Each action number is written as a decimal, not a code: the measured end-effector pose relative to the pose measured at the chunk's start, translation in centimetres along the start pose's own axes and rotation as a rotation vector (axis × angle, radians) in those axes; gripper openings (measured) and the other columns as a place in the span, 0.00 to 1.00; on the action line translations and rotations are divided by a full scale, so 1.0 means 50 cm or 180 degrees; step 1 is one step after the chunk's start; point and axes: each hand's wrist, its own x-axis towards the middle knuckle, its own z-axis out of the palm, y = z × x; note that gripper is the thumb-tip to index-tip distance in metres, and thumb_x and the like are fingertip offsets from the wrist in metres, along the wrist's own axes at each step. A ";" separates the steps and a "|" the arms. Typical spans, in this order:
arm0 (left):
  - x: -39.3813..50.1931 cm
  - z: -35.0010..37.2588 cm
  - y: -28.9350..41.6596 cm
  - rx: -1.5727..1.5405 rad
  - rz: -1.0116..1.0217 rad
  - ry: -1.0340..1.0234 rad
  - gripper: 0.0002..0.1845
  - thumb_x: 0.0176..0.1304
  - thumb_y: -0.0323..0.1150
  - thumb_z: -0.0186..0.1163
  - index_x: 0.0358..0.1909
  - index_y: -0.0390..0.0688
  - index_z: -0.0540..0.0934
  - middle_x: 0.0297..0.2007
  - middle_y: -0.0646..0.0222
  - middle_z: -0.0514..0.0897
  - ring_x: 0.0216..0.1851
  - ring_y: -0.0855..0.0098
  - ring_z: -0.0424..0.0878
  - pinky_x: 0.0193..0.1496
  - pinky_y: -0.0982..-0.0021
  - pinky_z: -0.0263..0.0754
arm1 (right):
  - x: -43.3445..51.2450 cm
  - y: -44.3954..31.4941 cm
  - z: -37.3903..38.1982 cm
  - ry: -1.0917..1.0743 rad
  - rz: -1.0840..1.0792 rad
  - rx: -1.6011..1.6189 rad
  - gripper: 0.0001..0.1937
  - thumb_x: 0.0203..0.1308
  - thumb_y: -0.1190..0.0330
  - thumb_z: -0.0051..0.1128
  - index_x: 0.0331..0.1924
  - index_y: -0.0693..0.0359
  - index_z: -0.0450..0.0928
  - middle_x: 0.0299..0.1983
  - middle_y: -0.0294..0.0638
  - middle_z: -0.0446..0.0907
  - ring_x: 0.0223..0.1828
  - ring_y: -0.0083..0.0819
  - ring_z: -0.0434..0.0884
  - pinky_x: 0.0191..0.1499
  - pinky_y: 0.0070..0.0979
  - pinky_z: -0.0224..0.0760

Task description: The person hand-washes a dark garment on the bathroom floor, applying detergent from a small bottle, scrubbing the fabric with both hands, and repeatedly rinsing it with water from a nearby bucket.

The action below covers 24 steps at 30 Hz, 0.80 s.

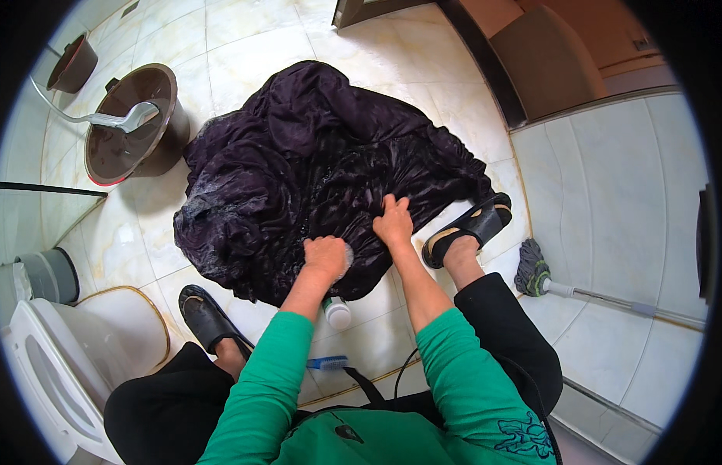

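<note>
A large wet dark purple cloth [291, 145] lies bunched on the tiled floor, with pale suds on its left side. My left hand [325, 258] is curled over its near part; a whitish patch shows along the hand's right side, and I cannot tell whether it is suds or a held object. Farther right, my right hand [394, 222] grips the cloth with bent fingers, and creases spread from there. A bottle with a white cap [338, 314] lies partly under the cloth's near edge. Closer to me rests a blue brush [328, 363].
A brown bucket [178, 125] holds water and a shower head [141, 116] on its rim; a smaller brown bucket [76, 64] stands behind. At left are a grey bin [50, 276] and a white toilet [99, 331]. A mop [531, 268] leans right. Black sandals [210, 317] flank the cloth.
</note>
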 end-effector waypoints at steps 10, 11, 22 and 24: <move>-0.030 -0.013 -0.125 -0.0742 -0.0119 -0.0915 0.18 0.53 0.35 0.64 0.46 0.44 0.87 0.49 0.55 0.87 0.56 0.53 0.83 0.61 0.56 0.72 | 0.067 0.033 -0.110 -0.0751 -0.0125 0.1385 0.08 0.59 0.65 0.63 0.36 0.61 0.84 0.28 0.44 0.87 0.22 0.39 0.85 0.33 0.34 0.82; -0.031 -0.016 -0.126 -0.0808 -0.0050 -0.0922 0.18 0.53 0.35 0.64 0.47 0.45 0.86 0.49 0.55 0.87 0.56 0.53 0.83 0.61 0.55 0.71 | 0.090 0.040 -0.123 0.0133 -0.0042 0.1024 0.12 0.59 0.61 0.66 0.42 0.59 0.82 0.33 0.42 0.86 0.34 0.42 0.87 0.41 0.38 0.81; -0.023 -0.025 -0.119 -0.1112 0.0123 -0.0921 0.18 0.56 0.35 0.58 0.49 0.50 0.84 0.47 0.58 0.87 0.56 0.52 0.82 0.62 0.49 0.68 | 0.276 0.124 -0.260 0.1614 -0.0081 -0.0570 0.10 0.62 0.64 0.60 0.41 0.57 0.87 0.40 0.48 0.86 0.44 0.51 0.85 0.47 0.44 0.79; -0.025 -0.023 -0.117 -0.1169 0.0083 -0.0853 0.18 0.55 0.35 0.59 0.49 0.50 0.84 0.47 0.58 0.87 0.56 0.52 0.82 0.62 0.49 0.68 | 0.350 0.161 -0.324 0.1994 0.0045 0.0009 0.11 0.62 0.64 0.58 0.44 0.58 0.86 0.44 0.50 0.86 0.45 0.52 0.85 0.49 0.43 0.78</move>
